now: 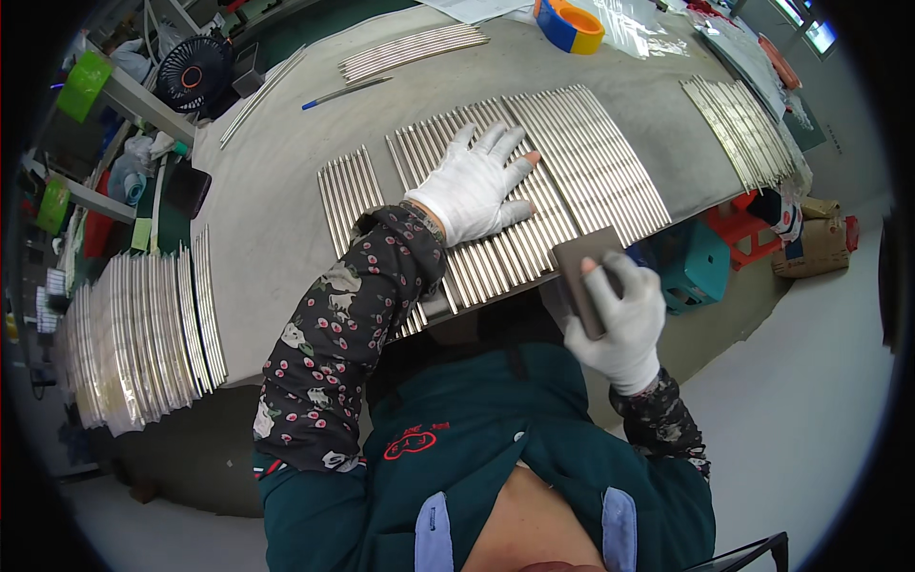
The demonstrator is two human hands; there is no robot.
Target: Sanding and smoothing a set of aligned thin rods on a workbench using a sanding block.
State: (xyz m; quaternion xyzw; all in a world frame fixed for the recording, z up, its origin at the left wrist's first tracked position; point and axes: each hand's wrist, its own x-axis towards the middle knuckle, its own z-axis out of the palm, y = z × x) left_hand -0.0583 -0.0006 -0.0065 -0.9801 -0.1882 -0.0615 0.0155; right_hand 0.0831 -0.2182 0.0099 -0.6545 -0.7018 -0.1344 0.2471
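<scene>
In the head view, the left hand (478,181), in a white glove, lay flat and open with fingers spread on a wide row of metal strips (534,191) laid side by side across the grey desk (276,191). The palm pressed down on the strips near their middle, apparently to keep them from sliding or fanning apart. The right hand (624,324), also gloved in white, was closed around a dark rectangular block (586,276), thumb on its upper face, holding it at the near ends of the strips by the desk's front edge. The block's flat face was turned toward the strip ends, a hold that would suit rubbing or squaring them, though contact could not be told for sure.

A smaller bunch of strips (348,195) lay just left of the main row, apart from it. More strips sat further off: a bundle (410,50) at the far side, another fan (739,129) at the right end, and a big stack (143,334) off the desk's left edge. A blue pen (343,92) lay near the far bundle, a roll of orange and blue tape (569,24) at the back, and a small black fan (193,71) stood beyond the desk's left corner.
</scene>
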